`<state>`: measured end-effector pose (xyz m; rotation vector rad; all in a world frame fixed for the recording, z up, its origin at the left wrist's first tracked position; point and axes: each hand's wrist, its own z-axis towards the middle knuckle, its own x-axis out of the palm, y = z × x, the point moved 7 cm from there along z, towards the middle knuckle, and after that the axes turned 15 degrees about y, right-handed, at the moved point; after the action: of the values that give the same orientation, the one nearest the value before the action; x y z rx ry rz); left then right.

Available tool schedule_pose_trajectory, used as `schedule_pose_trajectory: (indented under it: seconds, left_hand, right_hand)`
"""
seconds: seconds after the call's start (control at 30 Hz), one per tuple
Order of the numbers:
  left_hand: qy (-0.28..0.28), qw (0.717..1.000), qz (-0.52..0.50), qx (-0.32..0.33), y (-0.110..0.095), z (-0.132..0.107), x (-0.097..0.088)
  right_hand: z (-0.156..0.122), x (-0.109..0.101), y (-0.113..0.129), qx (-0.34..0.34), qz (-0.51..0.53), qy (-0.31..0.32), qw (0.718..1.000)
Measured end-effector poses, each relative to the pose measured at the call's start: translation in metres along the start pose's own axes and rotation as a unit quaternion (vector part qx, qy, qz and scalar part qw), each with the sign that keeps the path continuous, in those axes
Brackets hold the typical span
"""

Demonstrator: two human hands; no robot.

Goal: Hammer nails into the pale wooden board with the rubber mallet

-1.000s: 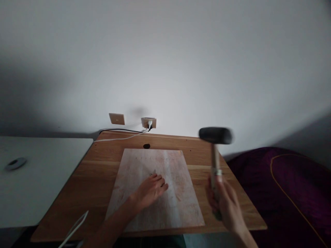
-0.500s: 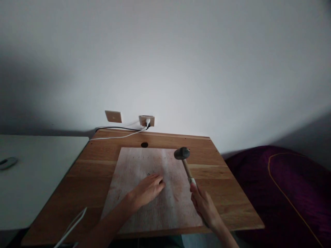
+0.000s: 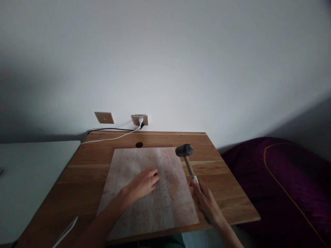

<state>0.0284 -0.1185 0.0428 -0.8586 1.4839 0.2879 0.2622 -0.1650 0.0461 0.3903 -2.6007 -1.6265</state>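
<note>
My right hand (image 3: 205, 201) grips the wooden handle of a mallet (image 3: 184, 151) with a dark head, which hovers over the far right corner of a pale board (image 3: 165, 206). My left hand (image 3: 142, 184) rests on the middle of that board, fingers curled down against it; whether they pinch anything small is hidden. A row of tiny dark dots runs along the board's far edge. The board lies on a brown wooden table (image 3: 77, 175).
A white table (image 3: 28, 179) adjoins on the left. Behind the wooden table the wall carries a switch plate (image 3: 104, 117) and a socket (image 3: 140, 120) with white and black cables trailing left. A dark purple cushion (image 3: 281, 186) sits on the right. A white cable (image 3: 64, 232) crosses the near left corner.
The mallet swung down from a raised position at the right towards the board, and now hangs slightly lifted. My left hand stayed on the board. The view has shifted a little.
</note>
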Motion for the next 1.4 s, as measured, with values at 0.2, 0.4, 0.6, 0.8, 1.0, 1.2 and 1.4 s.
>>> schedule_pose_trajectory:
  seconds: [0.2, 0.4, 0.6, 0.8, 1.0, 1.2, 1.4]
  left_hand:
    - [0.034, 0.999, 0.024, -0.005, 0.000, 0.003, -0.001]
    - [0.058, 0.997, 0.047, -0.005, -0.011, -0.001, -0.005]
    - [0.058, 0.997, 0.055, -0.002, -0.013, 0.001, -0.012]
    - [0.006, 0.999, -0.054, -0.002, -0.001, 0.007, -0.022]
    - [-0.115, 0.955, -0.267, -0.059, 0.043, 0.036, -0.036]
    - [-0.175, 0.938, -0.288, -0.084, 0.065, 0.082, -0.036]
    - [-0.167, 0.947, -0.257, -0.101, 0.064, 0.100, -0.022]
  right_hand:
    - [0.006, -0.011, -0.018, 0.037, -0.073, 0.022, 0.996]
    - [0.011, -0.007, -0.020, -0.016, -0.156, 0.044, 0.987]
    - [0.015, -0.003, -0.010, -0.055, -0.233, 0.050, 0.970]
    - [0.019, 0.001, -0.024, 0.006, -0.208, 0.126, 0.970]
    - [0.026, -0.002, -0.009, -0.026, -0.216, 0.102, 0.971]
    - [0.026, -0.003, -0.006, -0.064, -0.171, 0.052, 0.982]
    - [0.016, -0.009, -0.025, -0.028, -0.048, 0.004, 0.998]
